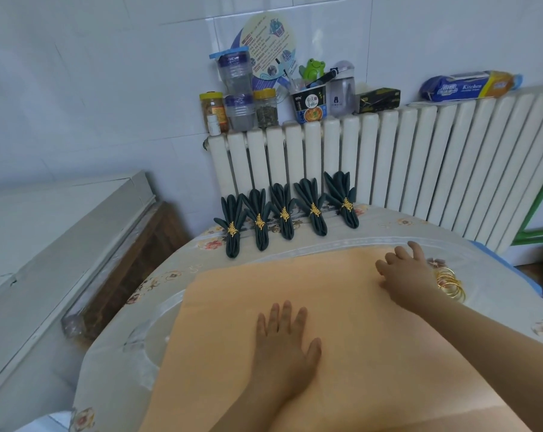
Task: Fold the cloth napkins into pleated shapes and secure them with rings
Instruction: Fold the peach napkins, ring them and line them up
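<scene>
Clutter beyond the fingertips: a white ribbed radiator [388, 169] stands against the white tiled wall [92, 88], its top crowded with plastic jars [235, 88], an instant-noodle cup [310, 104], a green frog toy [313, 68] and a blue pack of kitchen wipes [469, 85].
Finished pieces: five dark green pleated cloth napkins [284, 213], each cinched by a gold leaf ring, lie in a row well past the left fingertips, before the radiator.
Spare rings: a heap of loose gold metal rings [450, 285] lies just beside the right wrist (partly hidden by it).
Surface: a round table under a floral cloth with clear cover [158, 285]; a grey cabinet [45, 244] stands off to the left.
Work piece: a flat, unfolded orange cloth napkin [264, 285] is spread under both hands.
Left hand [282, 344]: palm down, fingers straight and slightly spread, pressing the napkin's middle, gripping nothing.
Right hand [404, 272]: fingers loosely bent, tips resting near the napkin's far right edge; it holds nothing.
</scene>
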A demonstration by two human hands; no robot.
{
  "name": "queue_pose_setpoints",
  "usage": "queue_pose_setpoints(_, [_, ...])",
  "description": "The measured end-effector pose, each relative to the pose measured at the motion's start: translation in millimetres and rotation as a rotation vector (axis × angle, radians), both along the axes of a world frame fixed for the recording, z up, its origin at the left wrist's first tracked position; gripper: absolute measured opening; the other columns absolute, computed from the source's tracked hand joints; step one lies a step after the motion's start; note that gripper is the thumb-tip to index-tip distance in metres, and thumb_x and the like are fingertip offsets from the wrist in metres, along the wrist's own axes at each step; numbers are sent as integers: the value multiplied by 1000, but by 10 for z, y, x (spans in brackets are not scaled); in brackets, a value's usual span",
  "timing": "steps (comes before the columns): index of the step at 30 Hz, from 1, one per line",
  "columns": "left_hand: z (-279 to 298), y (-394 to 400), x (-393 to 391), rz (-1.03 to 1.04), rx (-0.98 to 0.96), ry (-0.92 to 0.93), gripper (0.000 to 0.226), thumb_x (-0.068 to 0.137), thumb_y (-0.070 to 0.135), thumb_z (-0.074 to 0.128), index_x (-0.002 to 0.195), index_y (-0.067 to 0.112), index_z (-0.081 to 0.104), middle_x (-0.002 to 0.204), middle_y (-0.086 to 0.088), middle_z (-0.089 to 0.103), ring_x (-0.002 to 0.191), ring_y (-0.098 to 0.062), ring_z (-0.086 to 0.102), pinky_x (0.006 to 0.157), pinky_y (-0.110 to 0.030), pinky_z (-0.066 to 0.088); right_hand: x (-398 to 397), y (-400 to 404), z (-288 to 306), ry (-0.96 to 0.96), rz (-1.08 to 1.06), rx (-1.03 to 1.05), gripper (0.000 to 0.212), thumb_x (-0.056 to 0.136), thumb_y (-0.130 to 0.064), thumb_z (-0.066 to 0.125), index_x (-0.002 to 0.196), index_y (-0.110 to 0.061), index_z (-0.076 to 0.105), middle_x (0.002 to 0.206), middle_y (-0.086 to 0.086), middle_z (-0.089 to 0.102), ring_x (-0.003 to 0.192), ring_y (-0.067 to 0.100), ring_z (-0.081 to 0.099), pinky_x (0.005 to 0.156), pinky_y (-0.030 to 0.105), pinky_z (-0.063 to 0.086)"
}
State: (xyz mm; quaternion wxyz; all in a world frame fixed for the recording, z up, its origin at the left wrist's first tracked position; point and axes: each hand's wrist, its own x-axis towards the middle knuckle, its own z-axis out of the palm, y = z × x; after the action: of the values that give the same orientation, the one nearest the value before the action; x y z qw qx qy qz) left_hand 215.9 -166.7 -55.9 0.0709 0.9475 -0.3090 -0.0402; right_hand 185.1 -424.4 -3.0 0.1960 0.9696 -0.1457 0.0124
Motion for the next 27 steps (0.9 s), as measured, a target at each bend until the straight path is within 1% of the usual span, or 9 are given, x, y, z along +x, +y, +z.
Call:
queue_pose_setpoints(4, [28, -38, -11, -6, 3, 27, 99, 61, 64, -10, 152, 30, 8, 160, -1, -5, 147, -20, -11, 117, -42, -13, -76, 217, -78, -41, 60, 88, 38, 97, -27, 37, 135, -27, 42, 143, -2, 37, 138, 21, 22, 115, 47, -5])
queue_pose_setpoints(7, [36, -5, -89, 5, -22, -114, 81, 73, 52, 7, 137, 23, 49, 150, -6, 38, 140, -19, 32, 116, -43, 17, -193, 535, -228, -162, 198, 300, 31, 93, -26, 46, 121, -28, 59, 132, -3, 53, 128, 22, 42, 111, 43, 21])
queue_pose_setpoints(9, [24, 18, -244, -8, -59, -123, 53, 73, 43, 31, 99, 25, 73, 115, -1, 69, 108, -16, 64, 101, -36, 39, -364, 724, -316, -316, 310, 381, 22, 79, -31, 53, 89, -33, 72, 99, -8, 69, 96, 17, 65, 84, 35, 50])
queue_pose_setpoints(12, [-12, 97, -503, -69, -46, -124, 46, 66, 44, 38, 84, 28, 77, 99, 2, 74, 90, -16, 71, 96, -36, 36, -654, 1060, -393, -333, 306, 509, 33, 73, -43, 39, 74, -37, 71, 84, -17, 69, 76, 5, 67, 64, 19, 52])
queue_pose_setpoints(15, [-80, 187, -644, -74, 22, -132, 55, 64, 51, 39, 100, 30, 74, 105, 1, 73, 94, -18, 70, 110, -32, 10, -842, 1314, -537, -303, 325, 616, 35, 77, -46, 38, 91, -36, 70, 93, -15, 70, 83, 5, 68, 73, 16, 50])
queue_pose_setpoints(17, [-132, 301, -649, -74, 70, -133, 58, 68, 56, 39, 118, 32, 59, 111, 2, 71, 103, -16, 67, 114, -35, -2, -935, 1420, -633, -295, 307, 609, 36, 89, -45, 32, 111, -34, 59, 105, -10, 70, 95, 9, 68, 94, 21, 37])
queue_pose_setpoints(19, [-131, 439, -610, -68, 84, -126, 55, 78, 60, 36, 124, 32, 47, 117, 3, 68, 115, -14, 55, 113, -35, -2, -1022, 1470, -657, -274, 261, 581, 46, 98, -46, 14, 119, -32, 53, 115, -6, 68, 104, 13, 65, 103, 27, 17])
queue_pose_setpoints(22, [-124, 725, -505, -35, 103, -108, 50, 93, 59, 20, 124, 36, 51, 120, 5, 67, 114, -15, 57, 110, -33, 4, -1074, 1469, -616, -261, 213, 564, 55, 97, -47, 8, 121, -32, 55, 119, -6, 66, 108, 14, 63, 106, 29, 10])
queue_pose_setpoints(27, [-134, 1340, -338, 91, 164, -52, 59, 94, 61, 10, 149, 41, 12, 125, 9, 64, 119, -10, 41, 114, -29, -5, -1062, 1515, -639, -353, 210, 505, 41, 88, -42, 33, 112, -32, 65, 113, -5, 68, 103, 15, 65, 103, 30, 15])
